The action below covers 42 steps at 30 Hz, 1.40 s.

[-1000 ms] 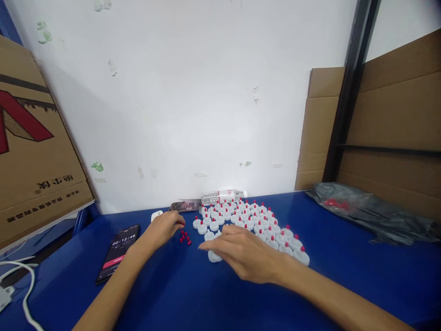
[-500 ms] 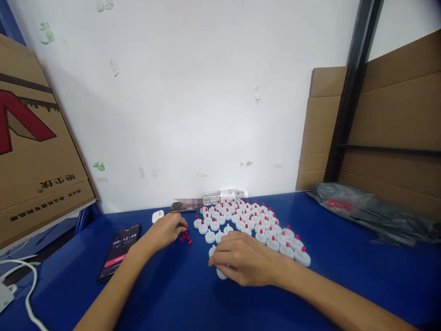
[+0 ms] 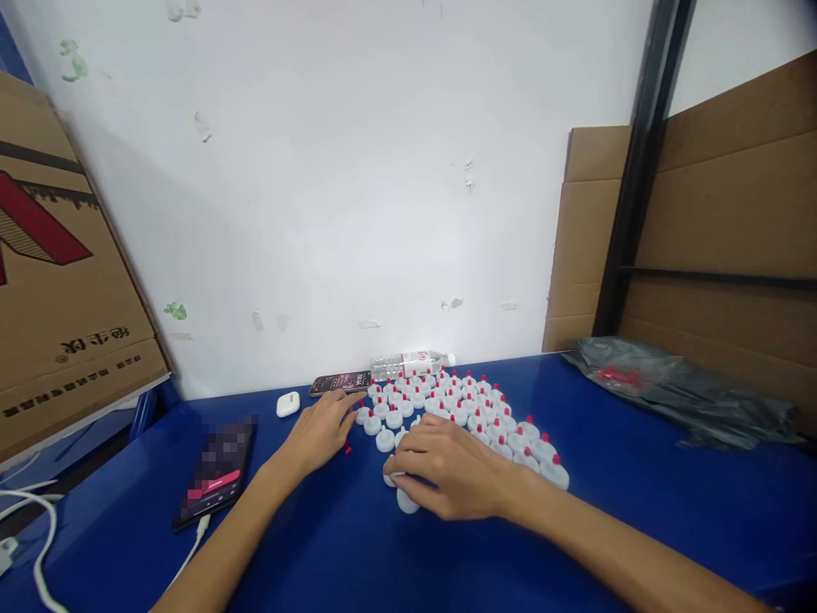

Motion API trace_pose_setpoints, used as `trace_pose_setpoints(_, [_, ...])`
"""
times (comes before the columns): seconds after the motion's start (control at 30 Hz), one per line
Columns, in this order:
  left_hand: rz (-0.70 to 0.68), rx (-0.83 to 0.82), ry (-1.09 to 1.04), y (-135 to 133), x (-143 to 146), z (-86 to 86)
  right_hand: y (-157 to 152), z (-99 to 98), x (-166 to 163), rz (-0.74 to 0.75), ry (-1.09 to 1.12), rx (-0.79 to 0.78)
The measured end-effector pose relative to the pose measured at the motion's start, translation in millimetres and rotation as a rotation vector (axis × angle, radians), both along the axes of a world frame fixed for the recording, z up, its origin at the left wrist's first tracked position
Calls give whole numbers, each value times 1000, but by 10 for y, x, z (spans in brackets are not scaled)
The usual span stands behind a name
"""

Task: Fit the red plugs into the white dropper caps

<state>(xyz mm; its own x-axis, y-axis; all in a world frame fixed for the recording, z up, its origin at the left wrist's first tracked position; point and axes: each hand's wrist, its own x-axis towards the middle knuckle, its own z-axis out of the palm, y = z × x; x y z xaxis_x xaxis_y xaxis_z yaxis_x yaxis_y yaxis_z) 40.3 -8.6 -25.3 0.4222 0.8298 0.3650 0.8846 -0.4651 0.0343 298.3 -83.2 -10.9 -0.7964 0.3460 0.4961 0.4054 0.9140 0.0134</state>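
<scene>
Farthest to the left of the left hand, well apart from it, stands a printed cardboard box [image 3: 77, 332]. Nearer to that hand, left of its wrist, a black phone [image 3: 217, 472] lies on the blue table [image 3: 319, 545], a white cable [image 3: 202, 526] plugged into its near end. Just left of the left hand's knuckles sits a white case [image 3: 288, 404].

The left hand [image 3: 322, 430] hangs low with fingers loosely bent and forefinger stretched towards the leftmost caps; whether it holds anything I cannot tell. Right beside its fingertips, on the near side, lie small red pieces [image 3: 348, 450], partly hidden by the hand. Just beyond its fingers is a second phone [image 3: 340, 382], with a clear bottle [image 3: 414, 364] on its side farther right.

Between the hands stands a white cap with a bare nozzle [image 3: 385, 440]. The red-tipped white caps [image 3: 476, 423] spread beyond the right hand and along its forearm.

The right hand [image 3: 447, 468] is curled, its fingertips at a white cap [image 3: 389, 479]; how firmly they grip is hidden. Another white cap [image 3: 407, 501] sits just beneath its thumb. Well to its right lies a dark plastic bag [image 3: 682, 396].
</scene>
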Motion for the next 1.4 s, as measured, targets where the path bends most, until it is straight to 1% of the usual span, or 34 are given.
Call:
trace_pose_setpoints(0.13, [-40, 29, 19, 25, 25, -27, -4, 16, 11, -3, 14, 17])
trace_pose_setpoints(0.27, [-47, 20, 3, 4, 33, 60, -12, 25, 14, 5, 28, 34])
trace_pose_setpoints(0.4, [29, 24, -36, -59, 37, 181, 9, 34, 29, -51, 88, 70])
trace_pose_setpoints(0.5, [62, 86, -112, -127, 75, 247, 37, 45, 53, -131, 137, 70])
trace_pose_setpoints(0.6, [-36, 146, -239, -220, 193, 276, 47, 56, 69, -235, 202, 40])
trace_pose_setpoints(0.67, [-123, 160, -339, -293, 312, 271, 46, 57, 71, -314, 260, 13])
trace_pose_setpoints(0.77, [-208, 147, -467, -400, 496, 228, 52, 45, 67, -401, 303, -13])
trace_pose_setpoints(0.83, [-256, 108, -518, -459, 593, 190, 70, 34, 65, -413, 282, 6])
trace_pose_setpoints(0.93, [-294, 67, -559, -519, 678, 155, 113, 22, 70, -356, 215, 62])
trace_pose_setpoints(1.03, [-313, 95, -493, -543, 688, 168, 147, 21, 95, -299, 222, 84])
trace_pose_setpoints(1.13, [-330, 167, -336, -533, 644, 208, 144, 31, 127, -294, 255, 92])
trace_pose_setpoints(1.23, [-316, 210, -188, -522, 594, 242, 111, 36, 130, -282, 258, 106])
trace_pose_setpoints(1.33, [-316, 190, -98, -545, 580, 271, 90, 21, 94, -250, 244, 128])
trace_pose_setpoints(1.4, [-350, 139, -123, -570, 582, 298, 103, 11, 80, -231, 234, 156])
